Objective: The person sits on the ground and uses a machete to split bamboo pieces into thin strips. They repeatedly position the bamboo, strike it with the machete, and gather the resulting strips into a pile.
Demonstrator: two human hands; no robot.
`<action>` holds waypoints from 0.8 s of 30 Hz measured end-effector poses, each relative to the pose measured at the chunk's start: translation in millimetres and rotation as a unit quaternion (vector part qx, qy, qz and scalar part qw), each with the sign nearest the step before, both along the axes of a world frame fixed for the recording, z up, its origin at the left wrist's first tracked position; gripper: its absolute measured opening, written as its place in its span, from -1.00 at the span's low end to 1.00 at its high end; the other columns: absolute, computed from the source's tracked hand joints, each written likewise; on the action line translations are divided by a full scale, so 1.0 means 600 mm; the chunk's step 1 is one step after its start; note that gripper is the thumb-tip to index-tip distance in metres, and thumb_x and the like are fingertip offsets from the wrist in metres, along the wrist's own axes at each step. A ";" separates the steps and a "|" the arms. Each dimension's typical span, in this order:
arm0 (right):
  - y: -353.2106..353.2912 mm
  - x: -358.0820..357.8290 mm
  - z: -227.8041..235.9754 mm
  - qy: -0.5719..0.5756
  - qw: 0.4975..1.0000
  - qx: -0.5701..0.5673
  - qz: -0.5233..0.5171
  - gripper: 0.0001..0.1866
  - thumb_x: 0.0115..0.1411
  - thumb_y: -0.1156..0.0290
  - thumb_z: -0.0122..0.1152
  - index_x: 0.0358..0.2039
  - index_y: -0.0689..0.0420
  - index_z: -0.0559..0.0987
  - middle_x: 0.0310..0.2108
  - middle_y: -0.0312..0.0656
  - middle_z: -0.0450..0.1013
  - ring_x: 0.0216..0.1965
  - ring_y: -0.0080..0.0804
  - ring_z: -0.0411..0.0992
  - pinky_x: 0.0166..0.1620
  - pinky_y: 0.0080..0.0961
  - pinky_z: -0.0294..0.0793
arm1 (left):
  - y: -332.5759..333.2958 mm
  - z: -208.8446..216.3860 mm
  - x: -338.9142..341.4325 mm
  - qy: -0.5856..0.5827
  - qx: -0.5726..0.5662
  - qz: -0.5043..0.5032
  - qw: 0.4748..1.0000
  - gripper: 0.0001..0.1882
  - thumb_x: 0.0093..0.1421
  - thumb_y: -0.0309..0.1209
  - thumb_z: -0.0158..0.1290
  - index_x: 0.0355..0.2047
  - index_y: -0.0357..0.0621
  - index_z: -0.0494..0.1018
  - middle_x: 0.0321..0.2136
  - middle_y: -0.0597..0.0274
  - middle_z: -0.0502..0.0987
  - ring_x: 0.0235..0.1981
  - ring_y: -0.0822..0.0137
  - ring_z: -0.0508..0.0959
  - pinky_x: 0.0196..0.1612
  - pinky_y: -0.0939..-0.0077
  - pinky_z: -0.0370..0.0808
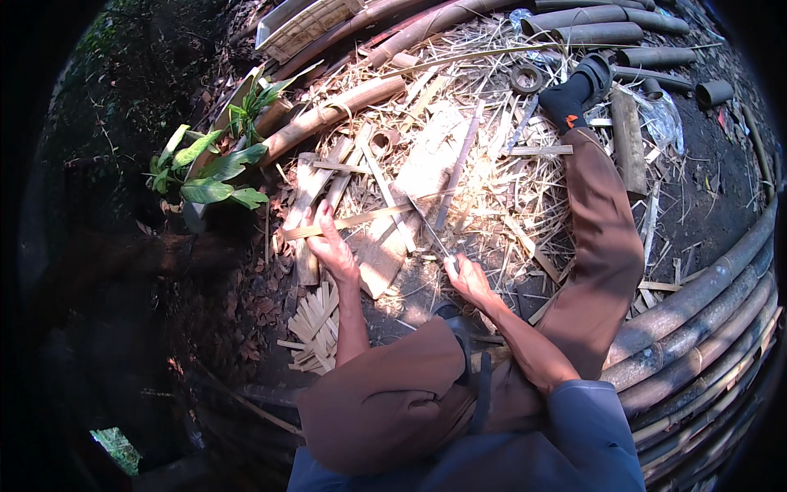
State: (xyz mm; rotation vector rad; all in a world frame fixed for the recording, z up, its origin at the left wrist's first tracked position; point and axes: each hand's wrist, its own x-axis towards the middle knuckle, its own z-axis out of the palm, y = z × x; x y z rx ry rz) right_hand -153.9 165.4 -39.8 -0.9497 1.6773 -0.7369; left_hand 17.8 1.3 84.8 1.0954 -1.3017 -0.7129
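Note:
My left hand (pixel 329 246) is closed around a flat bamboo strip (pixel 365 218), which points right over a wooden board (pixel 426 176). In my right hand (pixel 467 279) is the handle of a knife (pixel 427 223). Its thin blade slants up and to the left, and its tip meets or overlaps the strip's right end; whether they touch I cannot tell. Another long flat strip (pixel 461 164) lies on the board beyond the knife. Below my left hand, next to my forearm, is a pile of short split bamboo pieces (pixel 313 328).
Shavings (pixel 516 197) cover the ground around the board. Bamboo poles (pixel 705 303) are stacked at the right, and cut bamboo tubes (pixel 602 33) lie at the far right. A thick pole (pixel 336 115) and a leafy plant (pixel 217 176) stand at the left. My outstretched leg (pixel 602 238) borders the work area.

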 end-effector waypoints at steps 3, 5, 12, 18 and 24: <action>0.002 0.012 -0.006 -0.002 1.000 -0.011 -0.016 -0.45 0.27 -0.05 -0.06 -0.16 0.29 0.45 -0.28 0.34 0.47 -0.15 0.31 0.43 -0.08 0.02 0.39 | -0.005 -0.058 -0.011 -0.077 0.099 -0.070 0.990 -0.58 0.42 -0.28 -0.26 0.11 -0.40 0.19 -0.19 0.01 0.51 -0.16 0.23 0.50 0.00 0.41 0.39; -0.003 0.009 -0.005 -0.009 0.999 0.016 -0.040 -0.43 0.24 -0.06 -0.03 -0.12 0.27 0.45 -0.27 0.33 0.48 -0.14 0.28 0.44 -0.08 0.01 0.39 | -0.004 -0.039 -0.024 -0.043 0.141 -0.125 0.981 -0.60 0.42 -0.33 -0.28 0.15 -0.36 0.09 -0.39 0.14 0.53 -0.39 0.29 0.51 -0.15 0.42 0.44; -0.015 -0.015 0.115 0.049 0.973 -0.227 0.004 -0.61 0.12 0.17 0.26 -0.15 0.13 0.42 -0.48 0.11 0.52 -0.35 0.11 0.53 -0.32 -0.08 0.50 | 0.075 0.082 0.038 0.051 0.378 -0.218 0.898 -0.78 0.40 -0.34 -0.15 0.01 -0.08 0.29 -0.63 0.46 0.18 -0.70 0.59 0.19 -0.59 0.62 0.33; -0.053 -0.063 0.159 0.194 0.934 -0.224 0.198 -0.67 0.10 0.16 0.26 -0.29 0.13 0.43 -0.53 0.02 0.52 -0.49 0.03 0.52 -0.43 -0.11 0.49 | 0.191 0.094 0.047 0.092 0.474 -0.201 0.853 -0.82 0.37 -0.37 -0.11 -0.14 -0.21 0.38 -0.70 0.45 0.21 -0.72 0.63 0.18 -0.64 0.66 0.24; -0.051 -0.175 0.049 0.289 0.950 -0.115 0.011 -0.75 0.15 0.28 0.08 -0.51 0.21 0.47 -0.75 -0.22 0.33 -0.69 -0.45 0.34 -0.60 -0.33 0.32 | 0.269 0.138 0.063 0.067 0.472 -0.225 0.850 -0.56 0.41 -0.37 -0.17 0.26 -0.13 0.19 -0.68 0.50 0.12 -0.68 0.66 0.12 -0.60 0.73 0.15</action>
